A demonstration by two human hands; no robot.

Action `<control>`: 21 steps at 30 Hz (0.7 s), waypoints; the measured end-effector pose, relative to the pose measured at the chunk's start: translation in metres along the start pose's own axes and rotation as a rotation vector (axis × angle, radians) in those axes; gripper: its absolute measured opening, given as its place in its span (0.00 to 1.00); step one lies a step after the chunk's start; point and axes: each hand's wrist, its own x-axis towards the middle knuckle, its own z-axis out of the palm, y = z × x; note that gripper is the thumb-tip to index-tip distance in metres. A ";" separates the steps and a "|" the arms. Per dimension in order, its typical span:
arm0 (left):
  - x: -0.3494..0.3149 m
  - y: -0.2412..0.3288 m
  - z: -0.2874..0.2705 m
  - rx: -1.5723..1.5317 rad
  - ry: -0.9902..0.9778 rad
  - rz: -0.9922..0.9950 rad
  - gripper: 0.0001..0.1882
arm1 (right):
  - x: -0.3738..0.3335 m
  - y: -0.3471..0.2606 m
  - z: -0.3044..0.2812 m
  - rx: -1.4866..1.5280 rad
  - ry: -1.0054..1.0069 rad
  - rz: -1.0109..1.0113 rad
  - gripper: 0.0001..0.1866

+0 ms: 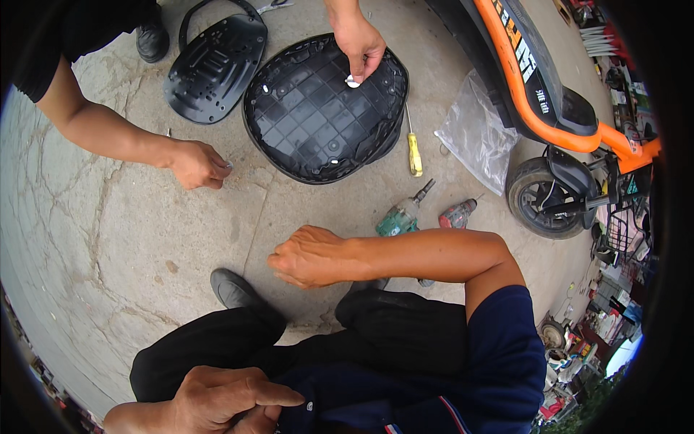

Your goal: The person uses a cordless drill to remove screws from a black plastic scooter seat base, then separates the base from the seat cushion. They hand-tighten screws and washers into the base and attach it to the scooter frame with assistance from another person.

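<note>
My left hand (224, 399) is close to my chest, its index finger stretched out and other fingers partly bent, with nothing visible in it. My right hand (311, 257) is closed in a fist above the ground; its palm side is hidden. Beyond it, an upturned black scooter seat (325, 108) shows its ribbed underside. Another person's hand (359, 50) presses or holds a small white piece (353, 82) at the seat's far edge. That person's other hand (199, 165) pinches something tiny left of the seat.
A black perforated plate (217, 69) lies left of the seat. To its right are a yellow-handled screwdriver (414, 155), a plastic bag (477, 130), a green power driver (397, 219) and a red drill (458, 215). An orange scooter (538, 94) stands at right.
</note>
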 end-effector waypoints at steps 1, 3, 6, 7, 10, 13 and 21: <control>0.000 0.000 0.000 0.002 0.003 0.001 0.09 | 0.000 0.000 -0.001 0.003 0.002 0.000 0.12; -0.002 0.003 -0.002 0.004 -0.013 -0.022 0.09 | 0.003 -0.002 -0.003 -0.012 -0.028 -0.005 0.12; 0.002 0.001 -0.005 0.003 -0.027 0.000 0.09 | 0.003 0.001 0.000 -0.015 -0.043 0.020 0.12; 0.004 -0.002 -0.005 0.001 -0.029 0.018 0.09 | 0.000 0.003 -0.001 -0.014 -0.046 0.034 0.12; 0.004 -0.006 -0.002 -0.008 -0.010 0.067 0.10 | 0.000 0.003 -0.005 -0.001 -0.049 0.063 0.12; 0.000 -0.006 -0.005 0.014 -0.006 0.065 0.10 | 0.008 0.004 -0.008 0.010 -0.080 0.090 0.12; -0.007 -0.011 -0.013 0.232 -0.033 0.061 0.12 | 0.087 0.049 0.000 0.115 0.044 0.484 0.18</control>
